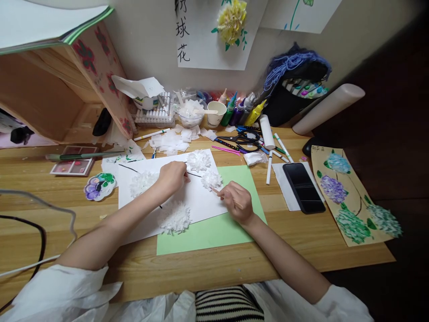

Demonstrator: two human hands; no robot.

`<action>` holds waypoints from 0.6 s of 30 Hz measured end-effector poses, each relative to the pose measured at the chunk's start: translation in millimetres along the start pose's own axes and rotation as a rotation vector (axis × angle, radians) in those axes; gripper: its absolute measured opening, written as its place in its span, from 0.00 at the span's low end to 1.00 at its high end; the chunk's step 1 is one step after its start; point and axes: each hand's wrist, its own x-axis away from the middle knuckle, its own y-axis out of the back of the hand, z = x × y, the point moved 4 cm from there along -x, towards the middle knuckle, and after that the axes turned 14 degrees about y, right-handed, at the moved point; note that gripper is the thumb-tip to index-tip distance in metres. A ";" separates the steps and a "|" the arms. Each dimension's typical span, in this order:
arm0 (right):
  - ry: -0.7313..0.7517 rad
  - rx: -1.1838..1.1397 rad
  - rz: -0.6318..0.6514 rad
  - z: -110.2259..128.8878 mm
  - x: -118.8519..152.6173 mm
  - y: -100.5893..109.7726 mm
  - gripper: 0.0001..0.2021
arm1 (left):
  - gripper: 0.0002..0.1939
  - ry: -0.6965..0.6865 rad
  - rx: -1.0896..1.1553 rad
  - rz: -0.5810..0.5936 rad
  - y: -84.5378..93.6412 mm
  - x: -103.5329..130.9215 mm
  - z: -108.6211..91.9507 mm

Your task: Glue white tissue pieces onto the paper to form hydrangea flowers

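A white sheet of paper (196, 205) carries several fluffy white paper flowers and dark drawn stem lines. My left hand (173, 177) is over the middle of the sheet with its fingers bent together; what they hold, if anything, is hidden. Close to its fingertips are an upper paper flower (199, 160) and a smaller paper flower (212, 180). In my right hand (237, 202) is a thin wooden stick (216, 192), its tip at the lower edge of the smaller flower. Another paper flower (174, 218) lies below my left wrist, and one more (142, 183) is partly covered by my left forearm.
Green paper (208, 237) lies under the white sheet. Behind are loose tissue squares (170, 141), a bowl of tissue pieces (191, 114), a paper cup (216, 112), paint bottles (237, 109) and black scissors (246, 139). A phone (303, 188) and a flower picture (355, 197) lie right.
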 end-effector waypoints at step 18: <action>-0.059 0.176 0.162 -17.8 -28.9 -9.5 0.19 | 0.07 -0.015 -0.012 0.014 2.0 -0.4 -2.3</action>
